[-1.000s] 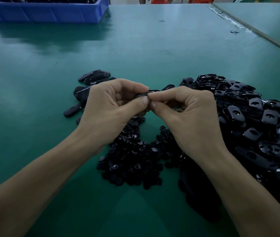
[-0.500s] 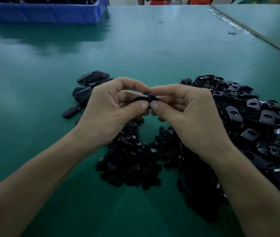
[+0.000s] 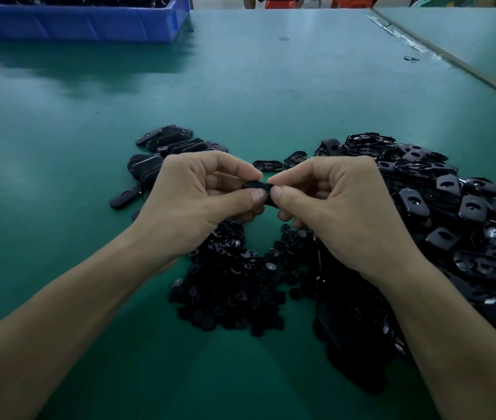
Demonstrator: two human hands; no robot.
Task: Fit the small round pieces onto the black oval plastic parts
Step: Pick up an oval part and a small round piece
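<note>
Pinching one black oval part (image 3: 258, 189) between your left hand (image 3: 201, 201) and right hand (image 3: 337, 204) — uneven thumb pressure could pop the round piece loose.

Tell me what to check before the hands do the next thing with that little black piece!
1. Held firmly: the left hand and the right hand both pinch the black oval part between thumb and fingers. Ok.
2. Round piece fully seated in it: the fingers hide the middle. Cannot tell.
3. More round pieces in reach: the pile of small round pieces lies just below the hands. Ok.
4. More ovals to do: the heap of oval parts lies at the right. Ok.
5. Spot for this one: the group of ovals at the left has bare table beside it. Ok.
</note>
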